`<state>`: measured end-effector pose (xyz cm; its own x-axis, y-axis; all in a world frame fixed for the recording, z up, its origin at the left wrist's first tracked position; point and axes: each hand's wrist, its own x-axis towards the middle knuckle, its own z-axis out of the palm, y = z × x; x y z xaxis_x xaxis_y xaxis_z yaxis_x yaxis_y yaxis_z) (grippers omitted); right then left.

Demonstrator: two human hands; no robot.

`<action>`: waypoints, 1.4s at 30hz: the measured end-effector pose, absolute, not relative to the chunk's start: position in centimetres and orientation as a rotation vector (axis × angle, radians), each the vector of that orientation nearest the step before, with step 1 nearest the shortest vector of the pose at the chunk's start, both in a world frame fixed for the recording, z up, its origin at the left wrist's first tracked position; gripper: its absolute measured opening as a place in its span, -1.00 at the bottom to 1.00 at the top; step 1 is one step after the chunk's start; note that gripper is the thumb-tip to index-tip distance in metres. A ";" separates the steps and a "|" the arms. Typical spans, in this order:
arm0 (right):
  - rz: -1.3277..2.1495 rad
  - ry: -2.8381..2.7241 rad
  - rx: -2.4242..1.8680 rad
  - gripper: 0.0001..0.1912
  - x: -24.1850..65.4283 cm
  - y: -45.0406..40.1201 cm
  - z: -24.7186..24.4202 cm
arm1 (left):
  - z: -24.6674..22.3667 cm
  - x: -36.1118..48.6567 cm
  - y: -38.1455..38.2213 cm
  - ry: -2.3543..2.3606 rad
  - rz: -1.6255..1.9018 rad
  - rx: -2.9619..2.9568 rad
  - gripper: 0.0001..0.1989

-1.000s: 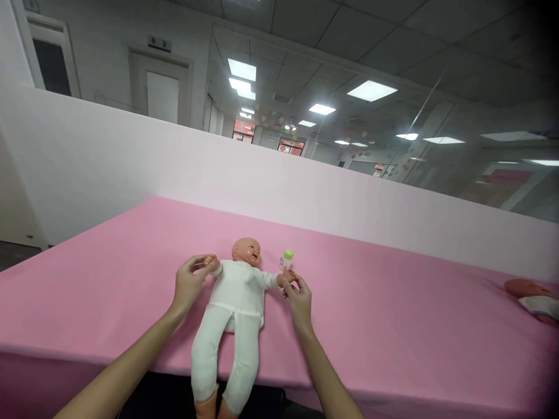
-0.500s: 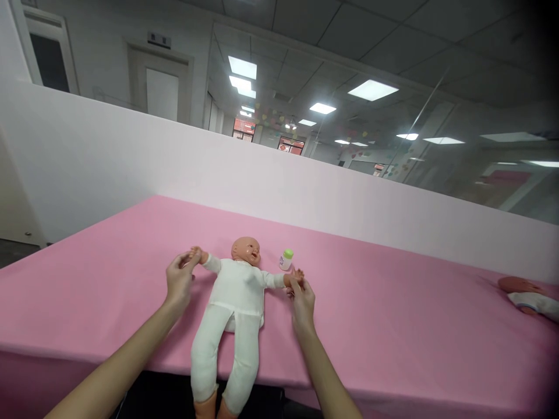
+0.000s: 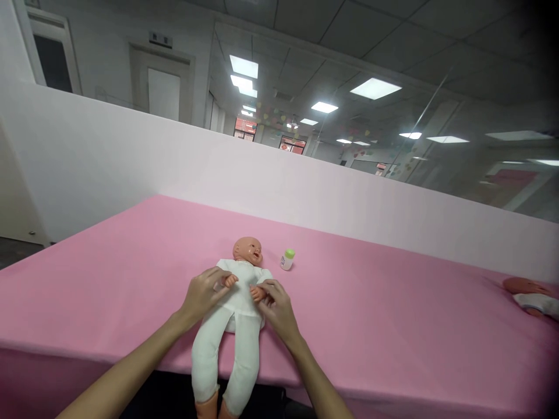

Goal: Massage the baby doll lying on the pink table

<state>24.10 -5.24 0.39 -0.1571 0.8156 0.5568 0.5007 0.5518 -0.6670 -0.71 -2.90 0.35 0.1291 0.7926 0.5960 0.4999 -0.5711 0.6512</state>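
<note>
Head view: the doll (image 3: pixel 240 299) lies on its back between the two hands, its long axis running away from the person, head at the far end and slightly to the right of the feet. Its white-trousered legs (image 3: pixel 247 352) reach over the near edge of the pink-covered surface (image 3: pixel 371 314), and its head (image 3: pixel 247 250) is turned to the right.

Left hand (image 3: pixel 222 285) and right hand (image 3: pixel 265 295) flank the torso, about equally near it. The left has thumb and fingers closed in a narrow grip around one of the doll's arms at the wrist; the right pinches the opposite arm the same way, though its fingers partly hide the contact. Both of the doll's arms are bent inward, so that its two little fists lie over the chest, near each other but apart. The left hand sits a bit farther up the body than the right.

A small bottle with a green cap (image 3: pixel 287 259) stands upright just beside the doll's head, beyond the right hand and nearer to it than to the left; it is outside the space between the hands. Well apart, at the far right, lies a second doll (image 3: pixel 533 298), partly cut off. Behind everything rises a white partition (image 3: pixel 283 180).
</note>
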 end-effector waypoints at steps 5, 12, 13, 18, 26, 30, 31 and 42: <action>0.694 -1.041 -1.183 -0.55 28.1 -3.7 1.0 | 0.6 -3.1 -1.7 1.297 1.756 1.163 -0.65; 0.988 -0.363 -1.108 -0.63 32.5 -2.3 -2.2 | -2.7 -5.7 0.8 1.197 1.698 0.166 -0.75; 0.985 -0.359 -1.109 -0.63 32.4 -2.2 -2.3 | -2.6 -5.7 0.9 1.192 1.715 0.119 -0.76; 0.834 -0.654 -1.075 -0.59 30.0 -2.8 -0.1 | 0.7 -4.3 0.1 1.230 1.847 0.431 -0.62; 0.363 -1.980 -1.043 -0.81 24.6 -4.7 0.2 | 0.9 0.0 -2.9 1.207 1.504 1.891 -0.83; 0.163 -2.275 -1.029 -0.75 24.1 -5.3 -0.9 | -0.4 0.4 -3.7 1.232 1.239 2.292 -0.82; 0.164 -2.248 -1.031 -0.74 24.2 -5.3 -0.7 | -0.4 0.2 -3.7 1.259 1.230 2.309 -0.82; 0.626 -1.007 -1.350 -0.50 33.2 -2.0 1.5 | 0.1 -8.9 0.9 1.688 1.462 1.590 -0.57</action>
<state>33.19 -1.95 1.47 0.4668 0.8551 0.2255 0.1762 0.1600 -0.9713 -8.88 0.91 0.14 -0.2751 0.8937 0.3543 0.4783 -0.1925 0.8568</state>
